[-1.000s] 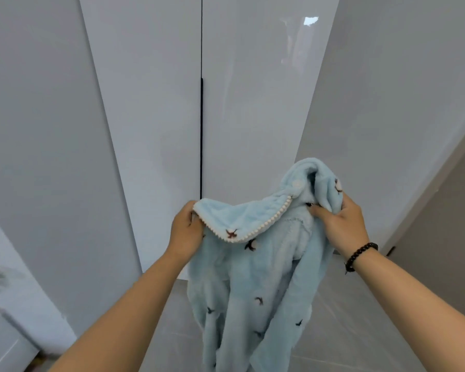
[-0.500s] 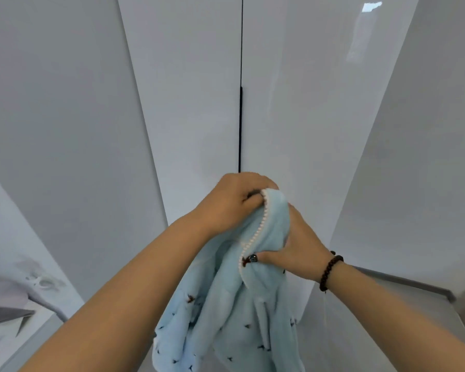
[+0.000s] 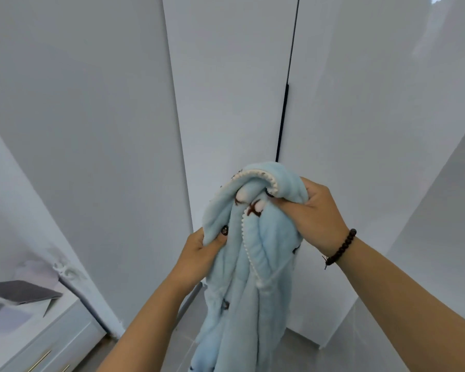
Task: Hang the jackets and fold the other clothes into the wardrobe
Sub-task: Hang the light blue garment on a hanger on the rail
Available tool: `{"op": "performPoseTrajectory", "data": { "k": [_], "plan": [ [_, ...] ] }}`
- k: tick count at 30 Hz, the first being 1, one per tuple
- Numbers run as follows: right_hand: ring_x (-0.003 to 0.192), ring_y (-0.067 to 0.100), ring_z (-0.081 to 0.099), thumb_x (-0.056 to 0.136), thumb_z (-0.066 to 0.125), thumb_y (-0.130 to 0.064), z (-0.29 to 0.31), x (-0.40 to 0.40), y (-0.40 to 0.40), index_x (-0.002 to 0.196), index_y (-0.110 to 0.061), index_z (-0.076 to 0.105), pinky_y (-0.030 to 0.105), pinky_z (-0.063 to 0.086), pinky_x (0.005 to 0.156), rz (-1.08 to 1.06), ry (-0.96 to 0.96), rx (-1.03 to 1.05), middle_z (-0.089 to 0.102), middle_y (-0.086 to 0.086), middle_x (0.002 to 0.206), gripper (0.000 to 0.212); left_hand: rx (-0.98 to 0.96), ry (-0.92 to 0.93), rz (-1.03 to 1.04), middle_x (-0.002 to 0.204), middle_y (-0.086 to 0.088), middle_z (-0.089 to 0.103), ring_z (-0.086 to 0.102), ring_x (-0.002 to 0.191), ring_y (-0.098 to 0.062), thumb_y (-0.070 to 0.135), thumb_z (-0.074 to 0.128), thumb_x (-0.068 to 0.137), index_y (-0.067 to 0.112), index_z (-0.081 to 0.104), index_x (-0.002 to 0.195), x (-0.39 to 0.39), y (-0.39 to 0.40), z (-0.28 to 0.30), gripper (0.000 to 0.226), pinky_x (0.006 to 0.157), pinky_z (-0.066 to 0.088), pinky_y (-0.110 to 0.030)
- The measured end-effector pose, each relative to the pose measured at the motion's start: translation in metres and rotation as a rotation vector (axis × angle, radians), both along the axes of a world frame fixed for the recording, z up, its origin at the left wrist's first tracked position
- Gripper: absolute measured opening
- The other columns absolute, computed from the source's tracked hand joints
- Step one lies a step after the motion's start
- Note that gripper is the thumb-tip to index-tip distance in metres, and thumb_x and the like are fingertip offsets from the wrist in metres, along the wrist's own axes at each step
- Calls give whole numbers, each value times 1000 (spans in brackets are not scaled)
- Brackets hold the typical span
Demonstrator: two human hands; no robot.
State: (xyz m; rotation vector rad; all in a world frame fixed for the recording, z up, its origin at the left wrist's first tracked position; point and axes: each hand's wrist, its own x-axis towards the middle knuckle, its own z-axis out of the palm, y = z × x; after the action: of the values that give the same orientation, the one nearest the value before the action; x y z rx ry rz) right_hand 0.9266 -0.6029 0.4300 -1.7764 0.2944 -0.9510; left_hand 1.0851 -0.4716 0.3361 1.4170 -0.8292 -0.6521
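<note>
A light blue fleece garment [image 3: 242, 277] with small dark motifs and a white beaded trim hangs bunched in front of me. My right hand [image 3: 312, 213], with a dark bead bracelet at its wrist, grips the top of the bundle. My left hand [image 3: 202, 251] pinches the garment's left side lower down, thumb on the fabric. Behind them stand the shut white wardrobe doors [image 3: 231, 103], with a black handle strip [image 3: 282, 122] along the gap between the two.
A pale cabinet [image 3: 38, 339] with gold handles stands at the lower left, a dark flat item [image 3: 22, 291] lying on top. A white wall [image 3: 440, 237] closes in on the right. Grey floor [image 3: 293, 353] shows below the garment.
My left hand has dropped from the top of the garment to its left side. My right hand has risen to grip the top. The view has shifted left.
</note>
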Motion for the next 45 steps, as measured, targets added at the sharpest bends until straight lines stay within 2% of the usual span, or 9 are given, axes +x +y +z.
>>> {"op": "performPoseTrajectory", "data": {
  "k": [3, 8, 14, 17, 21, 25, 35, 40, 45],
  "plan": [
    [86, 7, 70, 72, 72, -26, -8, 22, 0, 90, -20, 70, 17, 53, 69, 38, -20, 221, 75, -7, 90, 19, -180, 12, 174, 97, 9, 75, 70, 90, -6, 35, 56, 93, 24, 70, 102, 12, -8, 23, 20, 68, 53, -14],
    [105, 18, 67, 82, 64, -33, -28, 68, 21, 107, -28, 69, 26, 55, 84, 167, 50, 359, 72, 0, 111, 26, -288, -42, 4, 104, 4, 74, 70, 98, -12, 49, 57, 91, 27, 70, 107, 33, -24, 71, 30, 76, 56, -21],
    [99, 17, 69, 81, 64, -38, 15, 123, 47, 103, -23, 70, 33, 57, 83, -138, -201, 310, 74, 1, 102, 27, -479, 32, -170, 134, -10, 58, 57, 123, -27, 61, 65, 80, 15, 47, 137, 96, -25, 91, 75, 100, 49, -48],
    [98, 18, 70, 84, 66, -36, 43, 133, 49, 104, -19, 70, 30, 57, 77, -98, -307, 336, 74, 3, 103, 26, -298, 142, -362, 117, -6, 70, 67, 109, -17, 63, 80, 60, 8, 53, 129, 94, -13, 74, 92, 86, 56, -30],
    [92, 14, 71, 89, 66, -33, 74, 176, 53, 103, -17, 70, 29, 59, 77, -274, -378, 330, 75, 0, 97, 22, 80, 217, -523, 66, 13, 72, 69, 62, 2, 4, 51, 96, 11, 54, 102, 110, 8, 19, 10, 54, 53, -14],
    [88, 11, 70, 88, 66, -36, 68, 217, 36, 99, -20, 68, 26, 57, 80, -429, -252, 407, 74, -5, 93, 20, 41, 297, -655, 96, 6, 76, 71, 93, -10, 21, 78, 61, 19, 60, 115, 134, 17, 13, 57, 76, 55, -22],
    [94, 15, 68, 90, 55, -52, -11, 231, -16, 109, -18, 63, 29, 57, 72, -360, 249, 527, 71, 0, 104, 41, -66, 325, -293, 109, -11, 73, 69, 102, -32, 21, 88, 55, 24, 74, 105, 173, 21, -3, 52, 86, 56, -49],
    [95, 17, 64, 91, 61, -27, -27, 206, -77, 124, -15, 49, 36, 53, 86, -632, 324, 309, 61, -2, 100, 37, -84, 321, -157, 105, 0, 74, 71, 97, -20, 33, 87, 48, 33, 72, 104, 179, -3, 4, 58, 80, 59, -39],
    [101, 15, 54, 88, 62, -21, -22, 197, -155, 130, -16, 44, 19, 40, 71, -876, 233, 169, 55, -3, 110, 46, -129, 306, -9, 99, 10, 75, 71, 89, -8, 33, 86, 50, 34, 65, 110, 182, -44, 19, 64, 64, 57, -19]
  ]
}}
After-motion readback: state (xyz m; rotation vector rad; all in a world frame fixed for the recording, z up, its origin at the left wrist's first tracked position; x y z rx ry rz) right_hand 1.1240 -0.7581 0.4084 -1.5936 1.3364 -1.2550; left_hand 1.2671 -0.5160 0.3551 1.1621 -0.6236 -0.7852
